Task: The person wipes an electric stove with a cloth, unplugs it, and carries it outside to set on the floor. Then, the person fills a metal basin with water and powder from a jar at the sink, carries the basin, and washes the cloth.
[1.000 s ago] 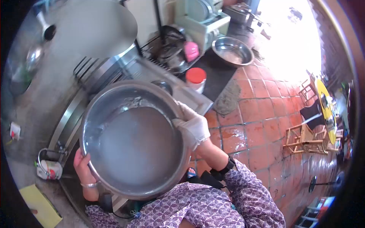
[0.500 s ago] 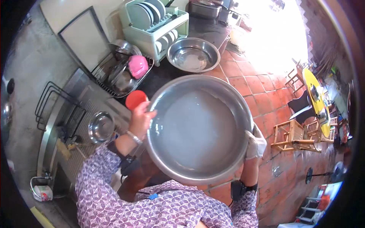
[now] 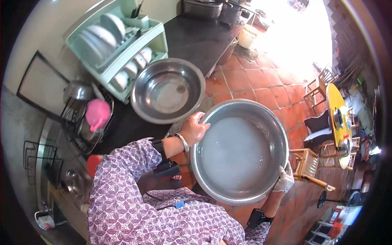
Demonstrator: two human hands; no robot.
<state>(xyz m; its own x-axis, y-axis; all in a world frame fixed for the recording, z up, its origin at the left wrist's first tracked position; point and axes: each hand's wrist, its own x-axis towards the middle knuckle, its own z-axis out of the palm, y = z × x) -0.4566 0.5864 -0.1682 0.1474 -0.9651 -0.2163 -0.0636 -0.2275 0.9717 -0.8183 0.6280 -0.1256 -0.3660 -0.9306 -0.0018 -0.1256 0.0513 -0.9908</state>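
Both my hands carry a large metal basin (image 3: 239, 159) over the red tiled floor; cloudy whitish water lies in it. My left hand (image 3: 194, 130) is closed on the basin's left rim, thumb over the edge, a bracelet at the wrist. On the opposite rim, my right hand (image 3: 284, 179), in a whitish glove, grips the lower right side, its fingers partly hidden under the basin. A second metal basin (image 3: 141, 96) rests on the dark counter just beyond my left hand, with what looks like a little clear water inside.
A pale green dish rack (image 3: 107, 73) with plates and bowls stands on the dark counter (image 3: 192, 41). Left of it are a wire basket with a pink plastic dipper (image 3: 98, 113) and a red container (image 3: 94, 164). Bamboo chairs (image 3: 306, 165) and a yellow table (image 3: 334, 110) stand at right.
My body has turned and moved along the counter, away from the sink. The held basin is now lower and further right in view; the second basin and dish rack appear closer.
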